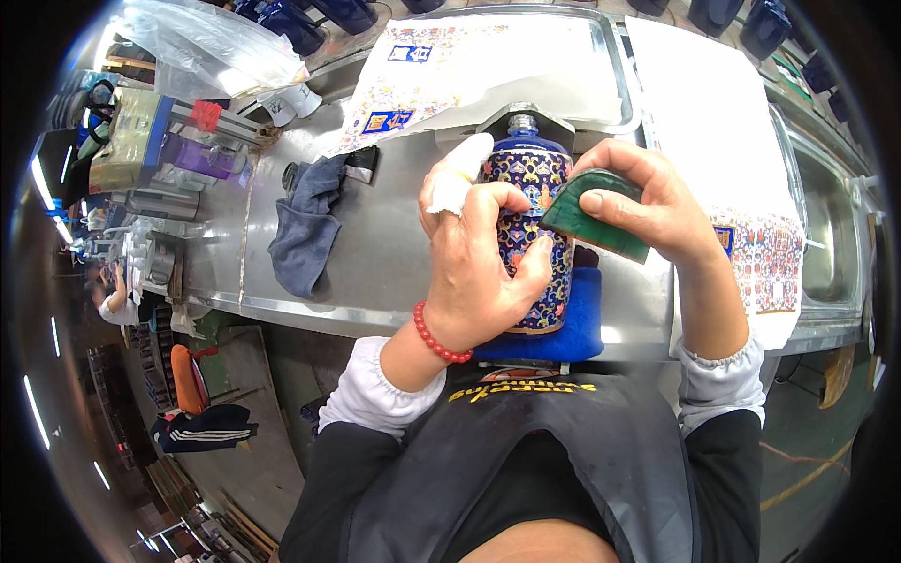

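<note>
A dark blue bottle [527, 244] with a dense gold, red and white floral pattern lies before me, its bare neck pointing away. My left hand [474, 253] curls against its left side, index finger and thumb touching the patterned surface. White wrapping covers some of that hand's fingertips, and a red bead bracelet circles the wrist. Between the thumb and fingers of my right hand [648, 192] is a green, round-edged scraper [601, 218]. Its tip is against or very close to the bottle's right side. A blue cloth pad [584, 319] sits under the bottle's near end.
A grey-blue cloth [312, 230] lies on the metal worktop [225, 249] at the left. Printed decal sheets [474, 61] cover a tray behind the bottle; another white sheet [704, 122] runs down the right beside a sink [826, 244]. Several dark blue bottles [293, 23] line the back.
</note>
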A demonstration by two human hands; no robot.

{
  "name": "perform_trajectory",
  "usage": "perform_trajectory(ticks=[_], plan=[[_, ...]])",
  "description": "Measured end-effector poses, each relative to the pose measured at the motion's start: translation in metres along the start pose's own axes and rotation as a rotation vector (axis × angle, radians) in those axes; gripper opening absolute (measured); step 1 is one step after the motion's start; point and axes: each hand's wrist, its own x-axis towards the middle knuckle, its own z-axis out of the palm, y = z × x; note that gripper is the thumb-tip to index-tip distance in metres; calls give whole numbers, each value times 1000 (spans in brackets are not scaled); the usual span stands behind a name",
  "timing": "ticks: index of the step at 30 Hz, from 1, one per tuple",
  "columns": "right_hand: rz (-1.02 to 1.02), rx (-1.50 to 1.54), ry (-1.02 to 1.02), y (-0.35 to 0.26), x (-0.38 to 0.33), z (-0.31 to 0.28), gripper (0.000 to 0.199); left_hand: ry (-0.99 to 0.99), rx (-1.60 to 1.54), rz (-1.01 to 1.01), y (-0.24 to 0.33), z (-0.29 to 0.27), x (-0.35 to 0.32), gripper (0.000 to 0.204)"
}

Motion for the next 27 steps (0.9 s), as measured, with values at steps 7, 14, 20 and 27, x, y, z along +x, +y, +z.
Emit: perform_trajectory(ticks=[7, 14, 20, 27], plan=[[-33, -99, 196, -9, -16, 8, 31, -50, -215, -176, -3, 5, 0, 43], [-355, -683, 294, -8, -39, 41, 53, -15, -438, -256, -10, 8, 2, 44], [-412, -872, 324, 6, -45, 64, 55, -23, -460, -215, -21, 10, -3, 43], [-452, -971, 334, 11, -45, 71, 57, -14, -596, -224, -36, 11, -13, 47]])
